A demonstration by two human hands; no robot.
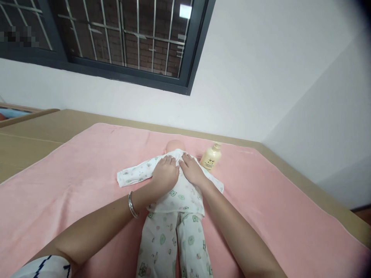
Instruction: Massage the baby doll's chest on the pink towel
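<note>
A doll (175, 145) lies on a pink blanket (95, 162), dressed in a white patterned top (179, 197) and matching trousers (162, 243). Its head points toward the wall. My left hand (166, 173) rests on the upper left of the top, fingers laid on the cloth near the collar. On the upper right of the top lies my right hand (193, 170), its fingers spread on the fabric. The two hands are side by side with a narrow strip of cloth between them. Both sleeves stretch out sideways.
A pale yellow pump bottle (211, 156) stands or leans just right of the doll's shoulder. The blanket covers a tan surface (78, 117) that meets a white wall (139, 99). Above is a dark-framed window (130, 71) with metal bars.
</note>
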